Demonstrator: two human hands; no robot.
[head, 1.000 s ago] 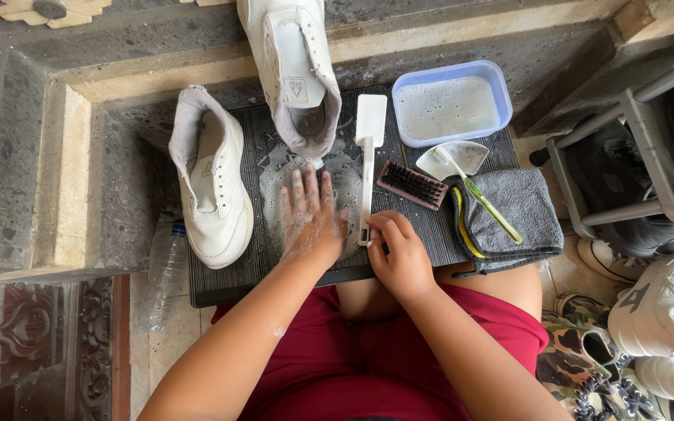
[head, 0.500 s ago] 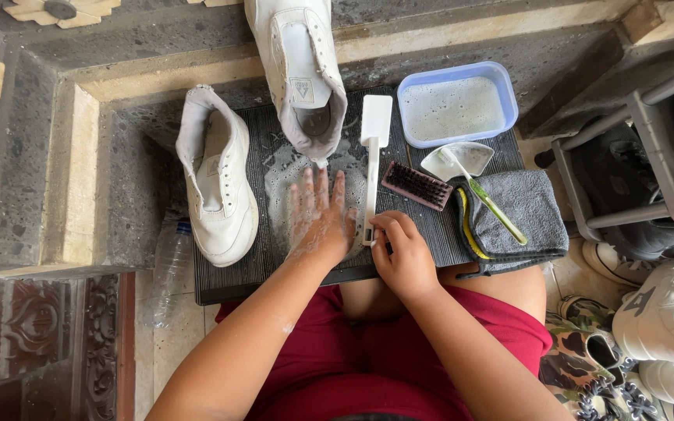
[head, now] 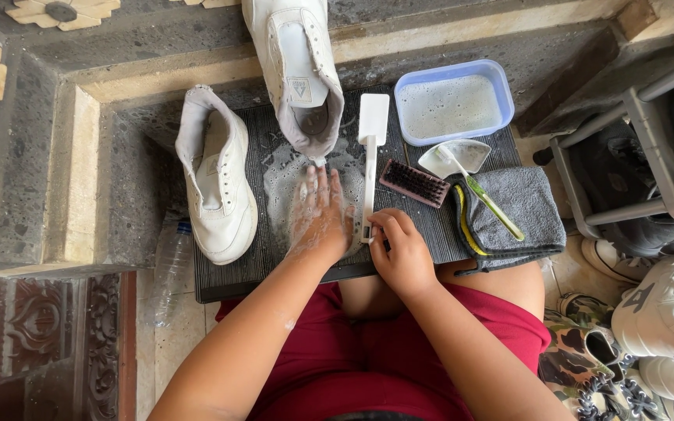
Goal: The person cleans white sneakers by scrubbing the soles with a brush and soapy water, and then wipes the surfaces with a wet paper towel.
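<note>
The left hand lies flat, fingers spread and together holding nothing, pressed palm-down on a soapy, foam-covered patch of the dark ribbed rubber mat — whatever flat piece may lie under the suds I cannot make out. The right hand is closed around the lower end of a long white plastic-handled brush, just beside the left hand and touching its edge. The brush's long axis runs straight away from the person, its broad head at the far end, next to the open heel of an upturned white leather sneaker. So the suds lie directly to the left of the gripped handle, nearer the left hand. A second white sneaker rests on its sole at the mat's left. To the right sit a small dark bristle brush, a blue-rimmed plastic tub of soapy water and a folded grey cloth with a green toothbrush laid across it
</note>
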